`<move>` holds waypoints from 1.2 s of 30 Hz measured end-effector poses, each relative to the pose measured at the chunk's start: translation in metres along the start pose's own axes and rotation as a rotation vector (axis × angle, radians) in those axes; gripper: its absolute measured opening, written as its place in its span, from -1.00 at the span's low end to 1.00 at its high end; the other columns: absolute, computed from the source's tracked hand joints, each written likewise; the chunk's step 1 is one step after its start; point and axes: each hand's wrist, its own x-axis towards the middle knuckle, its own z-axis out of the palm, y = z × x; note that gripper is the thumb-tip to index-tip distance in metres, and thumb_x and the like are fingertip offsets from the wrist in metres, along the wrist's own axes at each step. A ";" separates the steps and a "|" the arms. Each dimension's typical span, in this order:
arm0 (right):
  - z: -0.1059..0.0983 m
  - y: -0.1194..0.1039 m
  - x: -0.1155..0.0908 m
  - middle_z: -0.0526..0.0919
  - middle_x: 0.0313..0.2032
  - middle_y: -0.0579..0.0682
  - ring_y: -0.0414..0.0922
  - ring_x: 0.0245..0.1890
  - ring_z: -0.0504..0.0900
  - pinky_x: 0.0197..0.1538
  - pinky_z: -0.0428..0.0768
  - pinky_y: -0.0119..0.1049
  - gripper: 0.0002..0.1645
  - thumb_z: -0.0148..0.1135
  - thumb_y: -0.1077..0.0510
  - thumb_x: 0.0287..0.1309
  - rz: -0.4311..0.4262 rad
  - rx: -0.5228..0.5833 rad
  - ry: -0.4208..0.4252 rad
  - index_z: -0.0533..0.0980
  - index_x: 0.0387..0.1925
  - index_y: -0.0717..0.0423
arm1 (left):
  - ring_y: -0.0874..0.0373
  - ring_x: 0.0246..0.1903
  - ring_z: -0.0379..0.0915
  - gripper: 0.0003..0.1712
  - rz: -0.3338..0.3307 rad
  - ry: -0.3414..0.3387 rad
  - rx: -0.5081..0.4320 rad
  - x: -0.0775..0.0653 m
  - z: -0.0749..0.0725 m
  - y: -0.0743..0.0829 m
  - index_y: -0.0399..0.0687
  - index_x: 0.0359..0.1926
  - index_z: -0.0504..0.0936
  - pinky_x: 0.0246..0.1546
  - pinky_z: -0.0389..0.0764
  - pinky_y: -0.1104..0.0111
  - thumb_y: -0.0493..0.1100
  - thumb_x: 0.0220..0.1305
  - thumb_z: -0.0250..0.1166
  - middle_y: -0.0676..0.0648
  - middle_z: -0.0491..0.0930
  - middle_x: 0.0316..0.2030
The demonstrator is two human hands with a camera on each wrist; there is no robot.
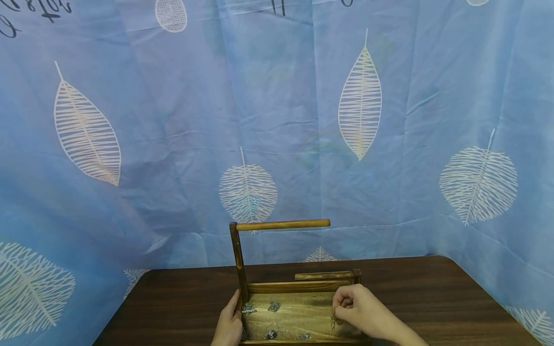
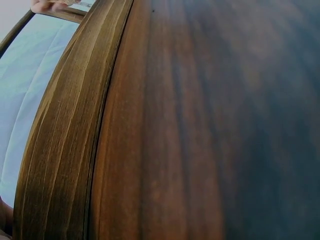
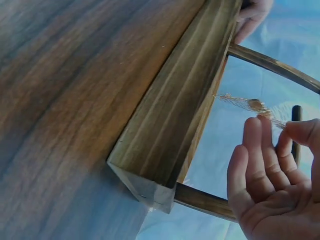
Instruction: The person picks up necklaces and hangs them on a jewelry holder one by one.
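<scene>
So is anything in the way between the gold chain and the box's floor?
Nothing that I can see. The right hand pinches the gold chain over the right end of the box, and the floor just left of it looks bare. The silvery clumps lie farther left; the hand hides some floor.

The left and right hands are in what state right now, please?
Left hand: touching the left end of the wooden tray; whether it grips cannot be told.
Right hand: holding a gold-coloured chain, pinched.

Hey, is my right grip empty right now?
No, the right wrist view shows the right grip pinching a thin gold-colored chain between thumb and finger.
</scene>
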 end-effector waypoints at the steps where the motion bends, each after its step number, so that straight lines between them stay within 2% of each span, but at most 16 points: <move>1: -0.001 -0.001 0.000 0.67 -0.43 0.04 -0.01 -0.48 0.66 -0.46 0.59 -0.30 -0.86 0.13 0.32 0.34 -0.003 0.032 0.000 0.57 -0.35 0.24 | -0.61 0.35 -0.13 -0.32 0.000 -0.001 -0.003 0.000 0.000 0.000 -0.61 0.48 -0.09 0.26 0.16 -0.34 -0.57 0.35 -0.23 -0.67 -0.08 0.40; 4: -0.003 -0.002 0.000 0.69 -0.39 0.14 0.06 -0.41 0.71 -0.38 0.69 -0.19 -0.83 0.09 0.32 0.39 -0.017 0.129 -0.006 0.55 -0.31 0.34 | -0.61 0.36 -0.14 -0.32 0.000 0.001 -0.009 0.000 0.000 0.000 -0.61 0.48 -0.09 0.26 0.16 -0.34 -0.57 0.34 -0.23 -0.67 -0.08 0.40; 7: -0.005 -0.002 -0.001 0.69 -0.38 0.20 0.04 -0.38 0.73 -0.27 0.72 -0.09 -0.80 0.08 0.32 0.42 -0.031 0.202 -0.011 0.54 -0.26 0.42 | -0.60 0.36 -0.14 -0.31 -0.004 0.003 -0.012 0.000 0.000 0.000 -0.61 0.48 -0.09 0.26 0.17 -0.33 -0.57 0.34 -0.23 -0.67 -0.08 0.40; 13: -0.008 -0.007 -0.002 0.68 -0.40 0.21 -0.10 -0.42 0.70 -0.31 0.72 -0.18 -0.79 0.09 0.31 0.43 -0.103 0.243 -0.014 0.52 -0.23 0.47 | -0.60 0.36 -0.13 -0.32 -0.001 0.007 -0.003 0.000 -0.001 0.000 -0.60 0.48 -0.09 0.23 0.26 -0.29 -0.57 0.35 -0.22 -0.67 -0.07 0.40; 17: -0.009 -0.012 -0.002 0.67 -0.39 0.22 -0.16 -0.44 0.67 -0.36 0.69 -0.23 -0.80 0.11 0.30 0.43 -0.130 0.251 -0.014 0.52 -0.21 0.45 | -0.60 0.36 -0.16 -0.33 0.001 -0.001 -0.024 0.000 0.000 0.000 -0.63 0.47 -0.11 0.27 0.19 -0.31 -0.57 0.36 -0.24 -0.68 -0.10 0.40; 22: -0.010 -0.019 -0.002 0.67 -0.36 0.21 -0.15 -0.40 0.67 -0.30 0.71 -0.21 -0.80 0.11 0.30 0.43 -0.157 0.283 -0.016 0.51 -0.15 0.45 | -0.61 0.36 -0.19 -0.33 0.009 -0.003 -0.041 0.000 0.002 0.002 -0.65 0.46 -0.12 0.29 0.11 -0.34 -0.57 0.35 -0.26 -0.69 -0.13 0.40; 26: -0.011 -0.025 -0.002 0.70 -0.30 0.16 -0.10 -0.33 0.70 -0.21 0.72 -0.19 -0.77 0.13 0.29 0.42 -0.147 0.308 -0.013 0.52 -0.06 0.44 | -0.60 0.37 -0.18 -0.33 0.010 0.006 -0.038 0.000 0.002 0.001 -0.64 0.46 -0.10 0.29 0.11 -0.34 -0.58 0.35 -0.26 -0.68 -0.12 0.40; 31: -0.013 -0.033 -0.004 0.69 -0.22 0.15 -0.04 -0.24 0.71 -0.13 0.71 -0.14 -0.71 0.14 0.21 0.44 -0.089 0.259 0.041 0.55 0.03 0.35 | -0.60 0.37 -0.17 -0.33 0.007 0.007 -0.038 0.000 0.003 0.000 -0.63 0.47 -0.10 0.29 0.12 -0.34 -0.58 0.35 -0.26 -0.67 -0.12 0.40; 36: -0.014 -0.041 -0.004 0.64 -0.21 0.11 -0.03 -0.23 0.68 -0.07 0.69 -0.09 -0.65 0.12 0.14 0.47 -0.036 0.288 0.071 0.54 0.09 0.31 | -0.60 0.37 -0.18 -0.33 0.013 0.014 -0.048 0.000 0.003 0.000 -0.63 0.47 -0.10 0.29 0.11 -0.34 -0.58 0.35 -0.26 -0.68 -0.12 0.40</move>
